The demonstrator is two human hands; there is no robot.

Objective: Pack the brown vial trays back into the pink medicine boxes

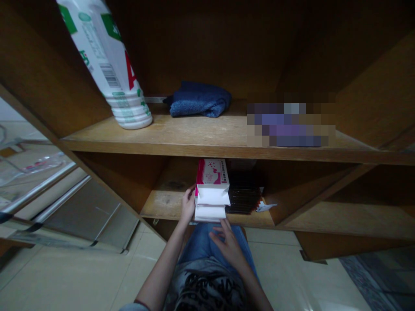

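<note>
A pink and white cardboard box [212, 172] lies on the lower shelf with its near end open and white flaps [212, 196] folded out toward me. My left hand [187, 205] holds the box by its left side; some of its fingers are hidden behind it. Just below the lowest flap is my right hand [226, 239], fingers apart, with a fingertip at the flap's edge. To the right of the box stands a row of dark, shiny flat packets [242, 196]. A scrap of white paper [266, 207] lies beside them.
The upper shelf [168, 136] overhangs the box. On it are a tall white bottle [113, 73] at the left, a folded blue cloth [199, 99] and a blurred-out item [288, 127]. A metal-framed rack [68, 194] stands at the left.
</note>
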